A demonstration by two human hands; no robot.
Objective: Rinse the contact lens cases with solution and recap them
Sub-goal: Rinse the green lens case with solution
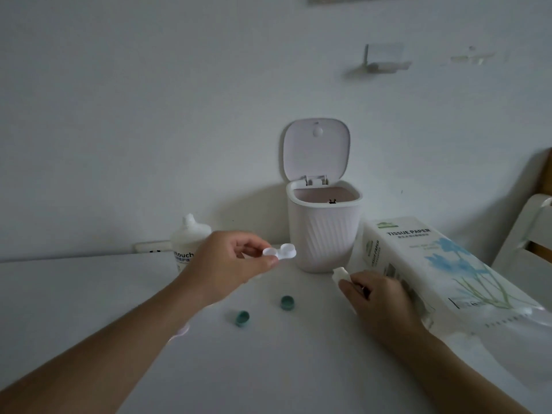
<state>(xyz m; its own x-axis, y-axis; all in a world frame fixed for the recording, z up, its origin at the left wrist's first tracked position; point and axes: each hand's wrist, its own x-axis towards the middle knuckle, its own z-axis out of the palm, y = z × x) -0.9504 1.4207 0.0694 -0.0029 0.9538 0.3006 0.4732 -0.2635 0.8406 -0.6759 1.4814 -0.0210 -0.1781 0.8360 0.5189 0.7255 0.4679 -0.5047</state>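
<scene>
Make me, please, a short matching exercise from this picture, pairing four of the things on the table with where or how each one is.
Things:
1. lens case
2. small bottle
3. green caps
4. bin

States:
A. lying loose on the table, off the case
B. lid standing open, by the wall
C. pinched in the left hand, held above the table
D. held in the right hand, tip pointing toward the bin

Pairs: 1-C, 2-D, 3-A, 4-B
</scene>
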